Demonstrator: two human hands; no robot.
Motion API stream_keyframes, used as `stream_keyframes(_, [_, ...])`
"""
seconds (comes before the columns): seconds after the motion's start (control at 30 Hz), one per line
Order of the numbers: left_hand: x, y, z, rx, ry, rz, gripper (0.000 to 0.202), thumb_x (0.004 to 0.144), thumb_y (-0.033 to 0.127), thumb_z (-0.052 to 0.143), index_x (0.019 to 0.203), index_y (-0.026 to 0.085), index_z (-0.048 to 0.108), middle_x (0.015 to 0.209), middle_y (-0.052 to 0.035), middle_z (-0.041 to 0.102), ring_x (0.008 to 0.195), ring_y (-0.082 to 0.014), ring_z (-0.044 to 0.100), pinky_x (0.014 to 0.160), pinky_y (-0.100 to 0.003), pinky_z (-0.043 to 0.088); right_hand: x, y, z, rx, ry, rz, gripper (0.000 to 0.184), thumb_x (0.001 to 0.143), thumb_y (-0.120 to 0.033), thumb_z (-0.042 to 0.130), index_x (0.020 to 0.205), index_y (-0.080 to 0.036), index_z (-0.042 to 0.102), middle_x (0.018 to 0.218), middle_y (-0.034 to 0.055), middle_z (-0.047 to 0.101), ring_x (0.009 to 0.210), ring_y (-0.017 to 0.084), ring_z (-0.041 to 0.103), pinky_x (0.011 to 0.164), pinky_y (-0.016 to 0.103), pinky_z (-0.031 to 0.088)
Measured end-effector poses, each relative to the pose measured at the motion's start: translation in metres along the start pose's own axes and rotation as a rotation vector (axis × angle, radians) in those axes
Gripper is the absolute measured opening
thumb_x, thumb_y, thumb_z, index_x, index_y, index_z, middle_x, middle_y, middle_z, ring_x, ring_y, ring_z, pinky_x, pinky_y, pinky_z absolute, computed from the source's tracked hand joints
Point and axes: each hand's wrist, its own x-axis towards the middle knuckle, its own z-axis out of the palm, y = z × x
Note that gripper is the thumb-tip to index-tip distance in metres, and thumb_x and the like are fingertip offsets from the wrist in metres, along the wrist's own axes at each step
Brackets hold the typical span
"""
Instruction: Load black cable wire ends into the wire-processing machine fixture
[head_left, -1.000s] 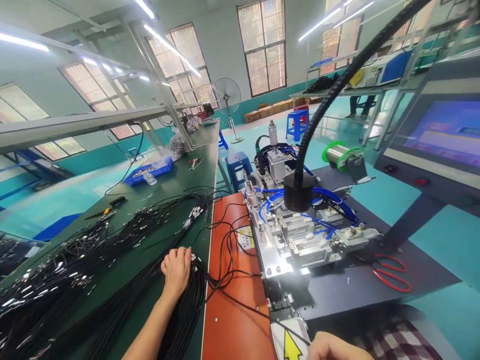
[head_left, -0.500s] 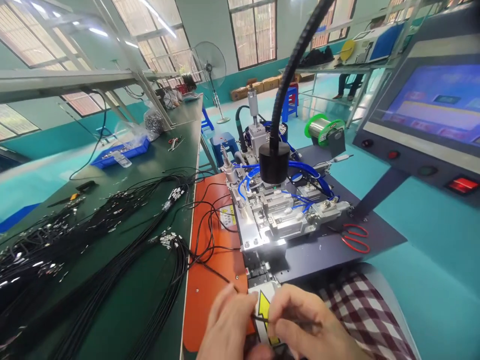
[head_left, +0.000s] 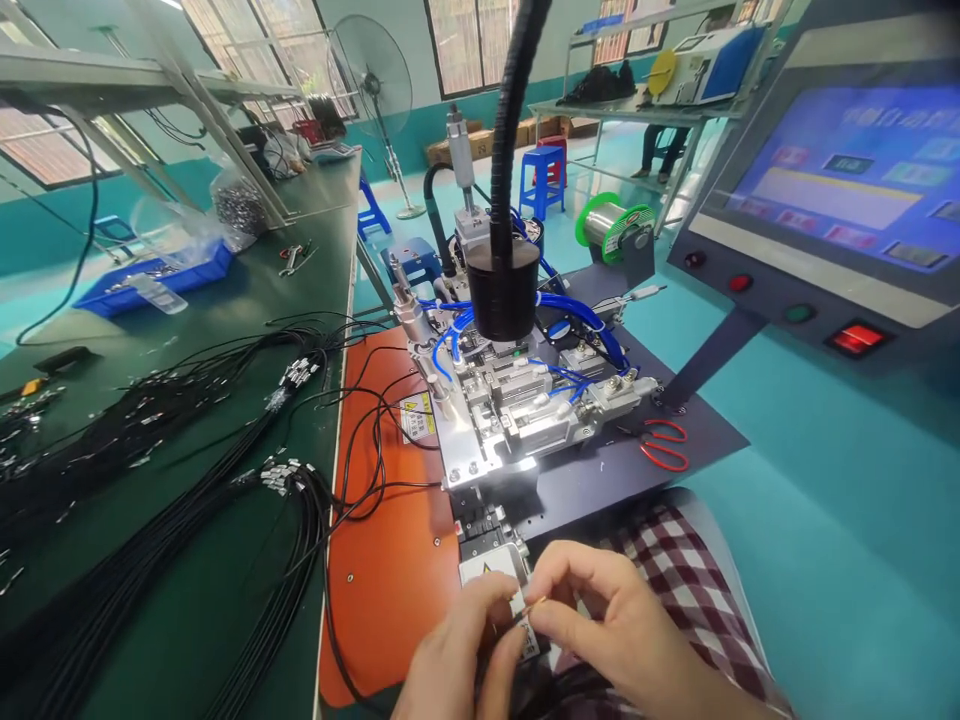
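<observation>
Above the front of the machine, my left hand pinches a thin black cable between thumb and fingers. Close beside it, my right hand has thumb and forefinger closed on the cable's end, which looks coppery and is mostly hidden. Under both hands lies a white-labelled plate, partly covered. Just beyond them stands the bench machine, with metal clamps and blue air tubes. Black cables run across its orange board on the left.
Bundles of black cables with metal ends lie on the green table. A black lamp hangs over the machine. Red-handled scissors rest on the dark base, below a control screen. Behind are a solder-like wire spool and a seated person's legs.
The view has swung to the right, so the surroundings sit further left. My hands have drawn closer together at the cable end, and the yellow arrow on the plate is now covered.
</observation>
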Motion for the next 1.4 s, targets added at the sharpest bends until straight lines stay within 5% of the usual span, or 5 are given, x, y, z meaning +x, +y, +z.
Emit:
stream_keyframes(0.27, [0.020, 0.007, -0.006, -0.491, -0.175, -0.284, 0.033, 0.088, 0.049, 0.052, 0.103, 0.019, 0.054, 0.068, -0.0001, 0.062, 0.040, -0.0040, 0.031, 0.039, -0.019, 0.020, 0.009, -0.015, -0.008, 0.048, 0.055, -0.003, 0.025, 0.075, -0.038, 0.072, 0.078, -0.015, 0.061, 0.060, -0.0058, 0.051, 0.050, 0.007, 0.044, 0.050, 0.020, 0.036])
stream_keyframes(0.83, [0.021, 0.019, 0.007, -0.507, 0.025, -0.275, 0.032, 0.081, 0.047, 0.062, 0.085, 0.016, 0.055, 0.060, 0.0026, 0.059, 0.044, -0.0057, 0.041, 0.042, -0.017, 0.031, 0.019, -0.002, 0.012, 0.337, -0.005, 0.074, 0.029, 0.074, -0.038, 0.074, 0.076, -0.016, 0.056, 0.049, -0.0084, 0.047, 0.043, 0.004, 0.035, 0.045, 0.017, 0.024])
stream_keyframes(0.97, [0.019, 0.021, 0.007, -0.545, 0.123, -0.235, 0.025, 0.081, 0.041, 0.065, 0.088, 0.018, 0.057, 0.059, 0.0045, 0.055, 0.047, -0.0064, 0.042, 0.045, -0.017, 0.031, 0.018, 0.002, 0.011, 0.308, -0.054, 0.099, 0.028, 0.075, -0.039, 0.072, 0.076, -0.014, 0.060, 0.053, -0.0055, 0.052, 0.042, 0.003, 0.035, 0.043, 0.018, 0.024])
stream_keyframes(1.2, [0.024, 0.023, -0.002, -0.656, -0.070, -0.329, 0.031, 0.084, 0.045, 0.060, 0.099, 0.019, 0.053, 0.052, 0.0047, 0.055, 0.044, -0.0075, 0.044, 0.045, -0.017, 0.034, 0.017, 0.004, 0.005, 0.158, -0.074, 0.043, 0.031, 0.077, -0.042, 0.069, 0.072, -0.014, 0.057, 0.055, -0.0059, 0.049, 0.046, 0.006, 0.040, 0.047, 0.019, 0.030])
stream_keyframes(1.4, [0.024, 0.023, 0.005, -0.689, 0.086, -0.339, 0.026, 0.082, 0.043, 0.064, 0.079, 0.018, 0.055, 0.042, 0.0076, 0.048, 0.036, -0.0037, 0.034, 0.039, -0.014, 0.023, 0.011, -0.004, 0.009, -0.006, -0.027, 0.046, 0.029, 0.080, -0.042, 0.064, 0.074, -0.015, 0.055, 0.053, -0.0063, 0.047, 0.049, 0.008, 0.040, 0.048, 0.020, 0.031])
